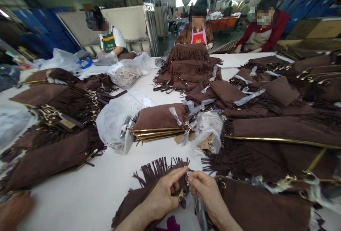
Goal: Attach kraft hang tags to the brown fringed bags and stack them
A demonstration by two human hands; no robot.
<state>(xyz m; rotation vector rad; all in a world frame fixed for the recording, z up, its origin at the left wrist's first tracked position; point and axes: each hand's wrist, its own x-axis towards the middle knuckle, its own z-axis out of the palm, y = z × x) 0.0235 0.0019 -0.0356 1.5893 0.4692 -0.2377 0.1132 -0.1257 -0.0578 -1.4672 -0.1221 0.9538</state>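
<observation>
In front of me a dark brown fringed pouch [138,197] lies on the white table, its fringe pointing away. My left hand [166,190] grips the pouch's right end, thumb beside a gold metal clasp [181,194]. Close against it, my right hand [205,190] pinches a small part at the pouch's corner; the fingers hide what it is. Below the right hand hangs a shiny greyish strip [199,211], whose kind I cannot make out. A purple piece [172,224] shows at the bottom edge.
Stacked gold-edged pouches [160,117] stand ahead, between a clear plastic bag [114,117] and a bag of tags [209,131]. More brown pouches [266,128] pile up right and left. Another person's blurred hand [16,206] is at lower left. Several people work across the table.
</observation>
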